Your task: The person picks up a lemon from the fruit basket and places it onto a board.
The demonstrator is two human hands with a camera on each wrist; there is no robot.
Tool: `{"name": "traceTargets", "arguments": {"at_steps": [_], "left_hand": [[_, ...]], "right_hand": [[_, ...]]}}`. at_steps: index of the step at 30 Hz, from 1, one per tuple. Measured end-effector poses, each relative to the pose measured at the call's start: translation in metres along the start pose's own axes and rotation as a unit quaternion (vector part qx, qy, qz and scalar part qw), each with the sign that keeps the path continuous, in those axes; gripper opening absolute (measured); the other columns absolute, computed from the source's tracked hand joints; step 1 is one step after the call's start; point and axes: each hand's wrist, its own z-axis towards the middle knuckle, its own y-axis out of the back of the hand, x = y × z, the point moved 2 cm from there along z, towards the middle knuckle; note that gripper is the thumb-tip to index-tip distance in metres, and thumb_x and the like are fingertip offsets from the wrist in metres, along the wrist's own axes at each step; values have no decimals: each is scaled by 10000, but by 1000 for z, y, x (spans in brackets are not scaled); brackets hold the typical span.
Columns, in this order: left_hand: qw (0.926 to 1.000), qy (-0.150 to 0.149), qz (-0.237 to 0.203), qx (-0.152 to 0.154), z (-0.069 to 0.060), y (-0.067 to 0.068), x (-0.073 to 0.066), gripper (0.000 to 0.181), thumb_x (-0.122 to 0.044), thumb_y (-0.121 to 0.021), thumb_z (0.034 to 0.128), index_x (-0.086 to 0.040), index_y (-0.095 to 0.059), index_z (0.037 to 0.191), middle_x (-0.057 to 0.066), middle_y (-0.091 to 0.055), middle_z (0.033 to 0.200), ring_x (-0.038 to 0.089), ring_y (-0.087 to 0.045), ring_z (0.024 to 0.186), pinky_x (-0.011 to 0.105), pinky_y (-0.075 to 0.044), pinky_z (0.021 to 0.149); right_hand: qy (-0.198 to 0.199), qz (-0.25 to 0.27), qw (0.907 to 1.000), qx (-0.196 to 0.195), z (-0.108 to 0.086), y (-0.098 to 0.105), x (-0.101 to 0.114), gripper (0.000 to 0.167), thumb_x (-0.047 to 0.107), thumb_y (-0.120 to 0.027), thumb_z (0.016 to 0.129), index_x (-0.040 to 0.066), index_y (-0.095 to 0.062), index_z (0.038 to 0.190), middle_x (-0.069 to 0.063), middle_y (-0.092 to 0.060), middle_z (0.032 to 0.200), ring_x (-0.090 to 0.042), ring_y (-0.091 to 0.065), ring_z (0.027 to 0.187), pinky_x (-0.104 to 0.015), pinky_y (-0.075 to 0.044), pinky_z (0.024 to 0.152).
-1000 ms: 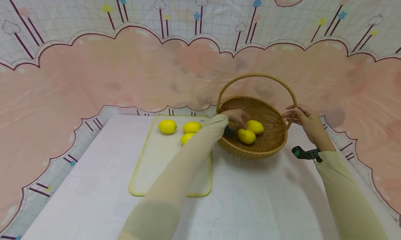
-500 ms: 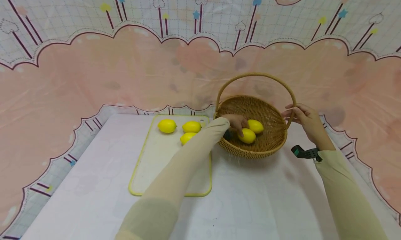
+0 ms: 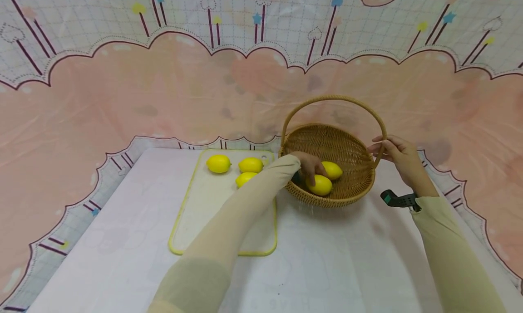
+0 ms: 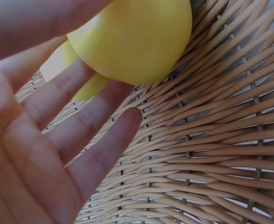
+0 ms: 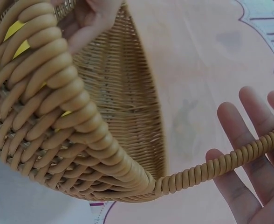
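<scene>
My left hand (image 3: 312, 165) reaches into the wicker basket (image 3: 351, 190) and pinches a yellow lemon (image 3: 320, 186); in the left wrist view, that lemon (image 4: 141, 42) sits between the thumb and the spread fingers. Another lemon (image 3: 333, 170) lies right behind it in the basket. At the basket's right side my right hand (image 3: 398, 152) holds the lower part of the arched handle (image 3: 337, 97). Seen from the right wrist, this handle (image 5: 230, 161) crosses in front of the nearly straight fingers; the thumb is out of that view.
Left of the basket a white cutting board (image 3: 212, 213) with a yellow-green rim lies on the white table (image 3: 327, 263). Three lemons show at its back, one lemon (image 3: 245, 180) partly hidden by my left sleeve (image 3: 229, 227). A patterned cloth (image 3: 184, 95) hangs behind.
My left hand has moved slightly down and toward me inside the basket, and the front lemon has shifted with it. The rear lemon has also shifted down a little. My right hand stays put.
</scene>
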Motion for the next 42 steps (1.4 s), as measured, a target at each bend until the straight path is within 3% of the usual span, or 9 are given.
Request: {"name": "traceTargets", "arguments": {"at_steps": [5, 10, 15, 18, 22, 26, 29, 32, 42], "left_hand": [[9994, -14, 349, 58, 13, 0, 10, 594, -89, -620, 898, -208, -405, 1439, 43, -365, 1508, 201, -339, 1380, 285, -396, 1064], [9981, -60, 603, -53, 19, 1, 11, 594, -111, -674, 862, -202, -456, 1407, 18, -387, 1494, 189, -351, 1371, 283, -365, 1089], [9951, 222, 945, -195, 18, -1, 5, 636, -200, -714, 836, -163, -446, 1412, 43, -464, 1443, 197, -442, 1317, 322, -409, 1066], [9953, -8, 967, -35, 50, 3, 30, 653, -307, -794, 744, -216, -540, 1339, -25, -576, 1329, 118, -548, 1186, 262, -483, 952], [9955, -207, 914, 137, 68, 5, 46, 585, -278, -806, 735, -237, -593, 1278, -58, -621, 1254, 80, -577, 1097, 224, -494, 883], [9964, 165, 826, 21, 25, -4, 14, 541, -151, -697, 848, -148, -510, 1356, 31, -537, 1369, 156, -515, 1216, 277, -454, 984], [9970, 178, 755, -8, 8, -8, 3, 530, -125, -672, 865, -135, -485, 1362, 54, -480, 1419, 174, -465, 1264, 284, -423, 1014], [9966, 37, 810, -170, 6, -9, 2, 518, -119, -691, 849, -129, -511, 1334, 70, -491, 1405, 191, -470, 1257, 295, -428, 1012], [9925, -499, 389, -1042, 27, 4, 10, 533, -134, -797, 744, -126, -611, 1243, 76, -561, 1320, 207, -546, 1184, 273, -486, 954]], "right_hand": [[-7, -50, 10000, -5, 1, 0, -2, 299, 276, -425, 991, 83, -602, 1134, 155, -698, 897, 9, -660, 876, -97, -515, 779], [-72, -154, 9999, -14, 2, 0, -4, 310, 279, -423, 993, 76, -592, 1154, 173, -693, 902, 26, -656, 884, -88, -509, 783], [-78, -195, 9998, -7, 2, 0, -5, 318, 281, -420, 994, 69, -589, 1162, 181, -690, 904, 32, -653, 887, -81, -505, 787], [-76, -210, 9998, -9, 1, 0, -5, 316, 282, -421, 993, 75, -591, 1161, 184, -688, 903, 34, -652, 887, -78, -503, 787], [-55, -217, 9997, -5, 1, 0, -5, 315, 283, -423, 993, 77, -591, 1162, 180, -689, 905, 32, -651, 889, -78, -502, 790], [-33, -201, 9998, 5, 1, 0, -6, 316, 280, -423, 993, 73, -589, 1165, 170, -692, 909, 24, -652, 893, -80, -503, 791], [-26, -187, 9998, 8, 1, 0, -5, 315, 278, -423, 994, 71, -590, 1162, 161, -694, 909, 19, -654, 892, -82, -505, 790], [-14, -176, 9998, 7, 1, 0, -4, 310, 275, -423, 994, 73, -593, 1157, 157, -695, 907, 18, -655, 889, -85, -507, 787], [-21, -71, 10000, -16, 1, 1, -7, 305, 282, -427, 990, 83, -593, 1152, 161, -695, 902, 16, -657, 883, -86, -509, 783]]}}
